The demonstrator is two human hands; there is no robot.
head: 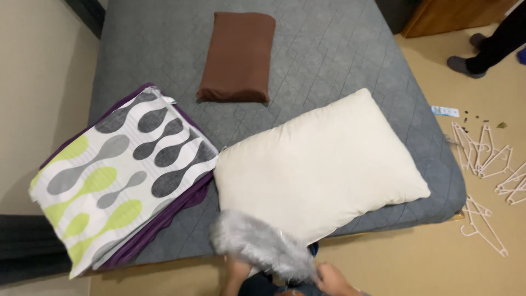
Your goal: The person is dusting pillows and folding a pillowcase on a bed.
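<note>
Pillow [320, 164], cream and bare, is our landmark: it lies on the grey mattress [329, 49] with its long axis running from its near-left corner up toward its far-right corner, and its near edge hangs close to the foot of the bed. Just below that near edge, overlapping the pillow's lower left part, we see a blurred silvery-grey bundle [260, 246], fluffy or shiny, too smeared by motion for us to name the cloth.

Our left hand [236, 274] comes up under the bundle's left end, our right hand [331, 280] sits at its right end. Both appear to have hold of the bundle, but the fingers are hidden by it or blurred, so we cannot tell how far they are closed. The bundle's long axis slants from upper left down to lower right, roughly across the pillow's near corner. The left hand is the nearer of the two to the pillow.

Left of the pillow, a folded sheet [118, 175] with grey and green blobs rests on purple cloth. Beyond the pillow lies a brown pillow [238, 55]. Right of the pillow, on the floor, pale hangers [485, 164] are scattered, and another person's feet [466, 63] stand beyond them.
</note>
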